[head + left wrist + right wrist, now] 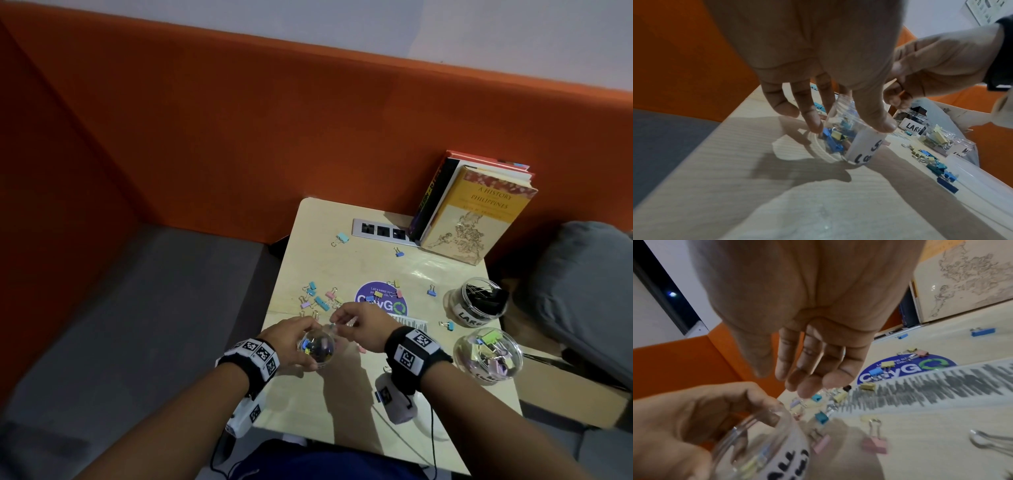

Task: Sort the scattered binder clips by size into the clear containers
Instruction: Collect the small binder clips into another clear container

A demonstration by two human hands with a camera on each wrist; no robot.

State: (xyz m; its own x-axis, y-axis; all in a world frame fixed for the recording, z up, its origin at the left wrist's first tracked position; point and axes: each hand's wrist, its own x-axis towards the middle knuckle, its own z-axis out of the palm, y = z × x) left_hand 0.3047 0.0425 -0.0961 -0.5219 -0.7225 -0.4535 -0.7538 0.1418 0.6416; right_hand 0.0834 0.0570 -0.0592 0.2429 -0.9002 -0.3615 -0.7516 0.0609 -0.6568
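Observation:
My left hand (294, 337) grips a small clear jar (317, 347) tilted just above the table's near left part; small coloured clips lie inside the jar (838, 138). My right hand (342, 322) hovers at the jar's mouth with its fingers (803, 382) pointing down, and I see no clip between them. Loose pastel binder clips (320, 299) lie scattered beyond my hands, and a few more clips (378, 294) sit on a round purple sticker. A jar labelled large (483, 303) holds black clips. Nearer me at the right stands a jar of medium pastel clips (488, 356).
The small wooden table (342, 267) ends close to my left hand, with a grey seat below. Leaning books (476, 212) and a power outlet strip (382, 231) fill the far side. A grey cushion (582, 291) lies to the right. Orange panels enclose the booth.

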